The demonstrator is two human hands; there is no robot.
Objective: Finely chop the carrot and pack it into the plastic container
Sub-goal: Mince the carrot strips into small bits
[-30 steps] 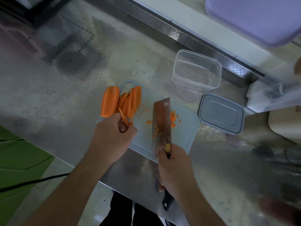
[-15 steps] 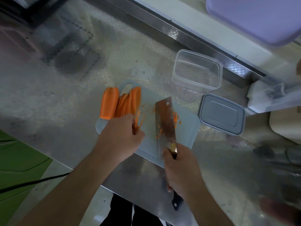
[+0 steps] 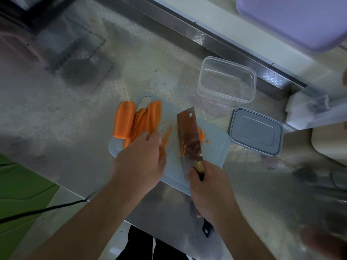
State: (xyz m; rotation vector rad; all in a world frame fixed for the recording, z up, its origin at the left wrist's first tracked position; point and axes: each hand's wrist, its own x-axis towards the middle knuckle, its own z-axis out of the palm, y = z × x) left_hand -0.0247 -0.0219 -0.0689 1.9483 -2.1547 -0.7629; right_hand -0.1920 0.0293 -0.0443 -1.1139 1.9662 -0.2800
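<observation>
On a pale blue cutting board lie a thick carrot slab and several thinner slices at its left end. My left hand, blurred, holds a small bunch of thin carrot strips at the board's middle. My right hand grips the handle of a cleaver, whose blade stands on the board just right of the strips. Fine carrot bits lie right of the blade and stick to it. The clear plastic container stands open behind the board, with its grey lid to the board's right.
The steel counter carries the board near its front edge. A purple tray is at the top right, with a white object and a beige item at the right. A black cable runs at the lower left.
My left hand has carried thin strips from the slice pile rightward to the board's middle. The cleaver has shifted slightly right and away from me, with its tip turned leftward.
</observation>
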